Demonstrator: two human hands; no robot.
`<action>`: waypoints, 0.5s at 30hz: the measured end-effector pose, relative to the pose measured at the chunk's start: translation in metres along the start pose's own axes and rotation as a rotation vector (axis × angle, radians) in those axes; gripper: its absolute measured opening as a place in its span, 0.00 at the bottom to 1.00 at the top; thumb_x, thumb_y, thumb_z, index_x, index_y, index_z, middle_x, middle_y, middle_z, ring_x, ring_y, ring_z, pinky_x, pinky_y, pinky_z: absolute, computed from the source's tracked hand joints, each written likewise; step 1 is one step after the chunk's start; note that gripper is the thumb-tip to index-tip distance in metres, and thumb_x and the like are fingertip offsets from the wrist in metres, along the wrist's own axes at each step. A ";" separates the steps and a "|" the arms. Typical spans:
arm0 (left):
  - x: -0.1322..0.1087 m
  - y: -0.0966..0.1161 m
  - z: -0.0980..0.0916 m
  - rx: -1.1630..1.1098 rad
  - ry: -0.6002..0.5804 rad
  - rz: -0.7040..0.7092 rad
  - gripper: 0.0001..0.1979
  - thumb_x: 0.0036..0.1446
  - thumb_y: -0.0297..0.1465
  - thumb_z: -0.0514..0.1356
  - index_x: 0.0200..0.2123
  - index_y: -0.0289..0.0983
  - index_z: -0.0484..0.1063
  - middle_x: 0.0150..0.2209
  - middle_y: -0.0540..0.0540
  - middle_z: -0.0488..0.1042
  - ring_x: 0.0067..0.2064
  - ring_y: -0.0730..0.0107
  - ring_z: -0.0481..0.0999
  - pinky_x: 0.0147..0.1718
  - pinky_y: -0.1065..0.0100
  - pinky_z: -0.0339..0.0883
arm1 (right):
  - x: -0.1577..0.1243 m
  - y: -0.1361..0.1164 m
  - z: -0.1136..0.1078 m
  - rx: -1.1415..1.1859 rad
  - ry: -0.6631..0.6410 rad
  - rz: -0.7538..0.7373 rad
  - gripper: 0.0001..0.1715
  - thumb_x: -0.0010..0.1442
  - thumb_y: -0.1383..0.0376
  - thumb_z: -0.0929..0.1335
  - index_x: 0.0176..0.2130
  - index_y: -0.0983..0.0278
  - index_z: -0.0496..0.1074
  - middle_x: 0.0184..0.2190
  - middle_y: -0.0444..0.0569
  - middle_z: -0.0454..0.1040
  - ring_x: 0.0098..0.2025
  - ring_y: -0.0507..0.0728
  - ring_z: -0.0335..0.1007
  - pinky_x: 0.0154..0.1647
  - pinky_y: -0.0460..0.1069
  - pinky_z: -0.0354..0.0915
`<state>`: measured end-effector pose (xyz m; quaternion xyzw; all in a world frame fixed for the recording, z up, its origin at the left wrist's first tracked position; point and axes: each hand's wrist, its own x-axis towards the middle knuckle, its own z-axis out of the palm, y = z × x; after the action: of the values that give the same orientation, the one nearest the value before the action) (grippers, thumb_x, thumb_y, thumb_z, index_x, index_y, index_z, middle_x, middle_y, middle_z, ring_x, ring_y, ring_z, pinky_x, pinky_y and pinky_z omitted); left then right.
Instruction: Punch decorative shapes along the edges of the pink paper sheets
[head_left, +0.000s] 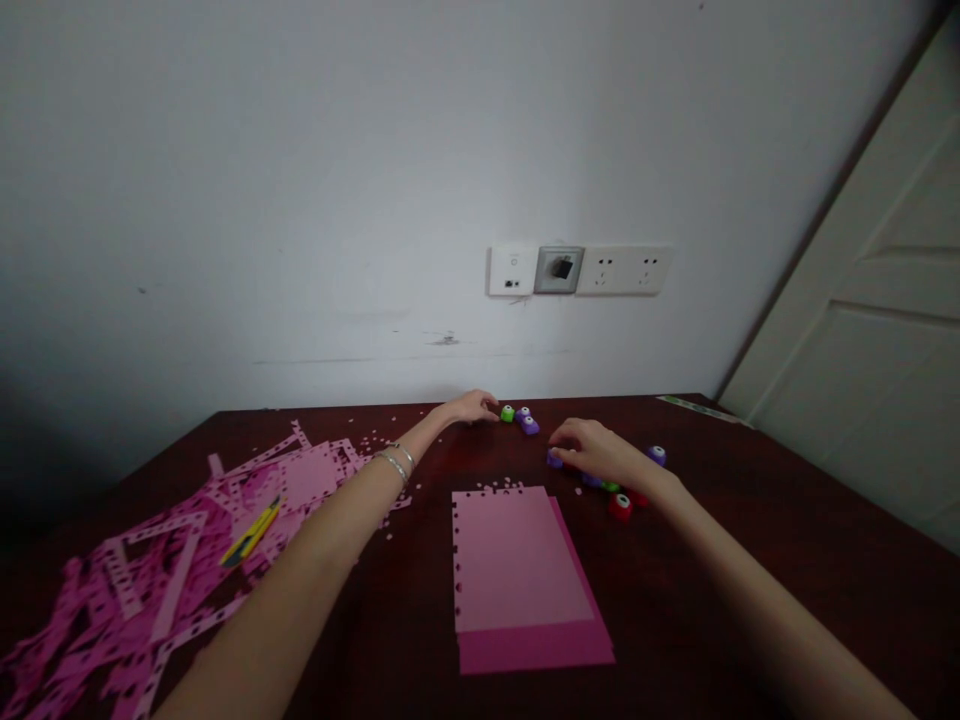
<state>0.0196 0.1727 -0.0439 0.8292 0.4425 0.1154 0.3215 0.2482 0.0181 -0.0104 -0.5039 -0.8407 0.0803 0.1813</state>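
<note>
At the back of the table, my left hand [472, 406] reaches out with fingers apart, just beside a small green craft punch [508, 413]. Two purple craft punches [529, 425] stand to the right of the green one. My right hand [592, 448] is bent down, its thumb and fingertips closed on another purple craft punch [554, 459]. Partly hidden under that hand and wrist are more punches, purple, green and red. A red craft punch [620, 507] and a purple one [657, 455] show around the wrist. In front lie stacked pink paper sheets [517, 560] with notches punched along two edges.
A heap of punched pink paper strips [180, 550] covers the table's left side, with a yellow utility knife [255, 532] on top. Small paper bits are scattered about. A patterned strip [701, 408] lies at the back right edge. The wall behind carries sockets [622, 270].
</note>
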 end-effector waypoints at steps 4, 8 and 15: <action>0.017 -0.008 0.006 -0.051 -0.078 0.000 0.25 0.43 0.39 0.63 0.45 0.34 0.70 0.28 0.49 0.71 0.23 0.77 0.62 0.22 0.72 0.54 | 0.001 0.002 0.003 0.004 -0.010 0.009 0.12 0.53 0.63 0.63 0.34 0.62 0.74 0.35 0.51 0.74 0.37 0.58 0.69 0.38 0.49 0.62; 0.029 -0.011 0.008 -0.031 -0.090 0.017 0.26 0.41 0.44 0.64 0.42 0.36 0.71 0.28 0.50 0.70 0.22 0.77 0.61 0.21 0.73 0.53 | 0.001 0.006 0.006 0.011 -0.019 0.006 0.12 0.53 0.64 0.62 0.33 0.62 0.74 0.34 0.51 0.75 0.35 0.57 0.69 0.37 0.49 0.62; 0.037 -0.014 0.009 -0.004 -0.105 0.059 0.24 0.42 0.42 0.64 0.43 0.38 0.72 0.24 0.53 0.69 0.20 0.79 0.58 0.21 0.73 0.50 | 0.002 0.011 0.009 0.013 -0.013 -0.006 0.13 0.53 0.62 0.63 0.34 0.63 0.74 0.33 0.51 0.75 0.34 0.56 0.70 0.37 0.49 0.63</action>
<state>0.0358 0.2046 -0.0630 0.8461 0.4003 0.0818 0.3424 0.2532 0.0256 -0.0214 -0.4999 -0.8427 0.0885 0.1796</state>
